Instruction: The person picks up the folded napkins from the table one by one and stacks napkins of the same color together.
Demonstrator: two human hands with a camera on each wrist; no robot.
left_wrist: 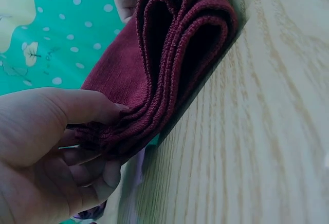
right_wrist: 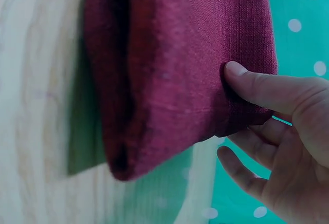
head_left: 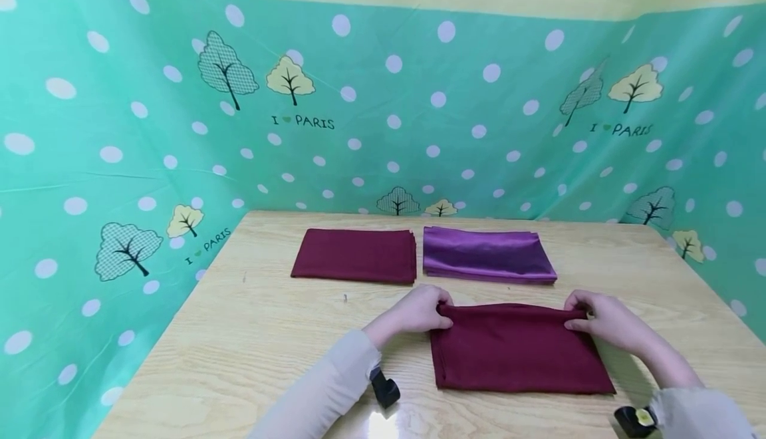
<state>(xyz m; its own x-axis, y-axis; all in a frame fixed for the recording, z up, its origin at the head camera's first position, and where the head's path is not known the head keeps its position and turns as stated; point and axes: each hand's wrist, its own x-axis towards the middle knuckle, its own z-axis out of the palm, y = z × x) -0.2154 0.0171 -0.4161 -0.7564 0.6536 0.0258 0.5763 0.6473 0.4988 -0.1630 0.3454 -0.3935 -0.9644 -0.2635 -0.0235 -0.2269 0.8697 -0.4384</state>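
Observation:
A folded maroon cloth (head_left: 520,352) lies toward the front right of the table, its far edge raised a little. My left hand (head_left: 421,309) pinches its far left corner, thumb on top and fingers beneath. At the far right corner my right hand (head_left: 604,319) pinches the same cloth in the same way. In the left wrist view the cloth's (left_wrist: 180,44) stacked layers show as loops at the side. The right wrist view shows the thumb pressing on the cloth's (right_wrist: 195,70) upper face, with its near fold off the table.
Behind the hands lie another folded maroon cloth (head_left: 356,255) and, to its right, a folded shiny purple cloth (head_left: 486,255). The light wooden table (head_left: 251,339) extends to the left. A green dotted curtain (head_left: 383,106) hangs along the back and sides.

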